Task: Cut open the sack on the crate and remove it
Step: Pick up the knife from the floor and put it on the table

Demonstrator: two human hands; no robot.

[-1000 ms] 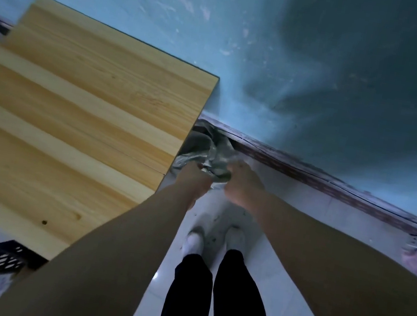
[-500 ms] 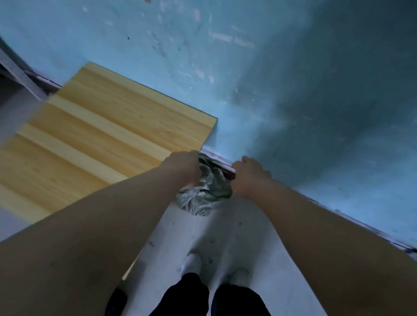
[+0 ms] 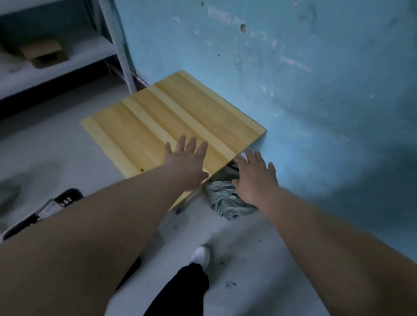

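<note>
Head view, largest first: the pale striped wooden crate [image 3: 168,127] fills the middle of the frame, bare on top against the blue wall [image 3: 323,80]. We judge the job nearly finished, since the crumpled grey-green sack [image 3: 225,201] lies on the floor just right of the crate. Our left hand [image 3: 187,162] spreads flat and empty over the crate's corner; our right hand [image 3: 256,179] hangs open above the sack, gripping nothing.

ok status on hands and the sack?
Left hand open, fingers spread over the wooden top. Right hand open, above the crumpled sack. Sack on floor by blue wall, ungripped. Nothing blocking.
</note>
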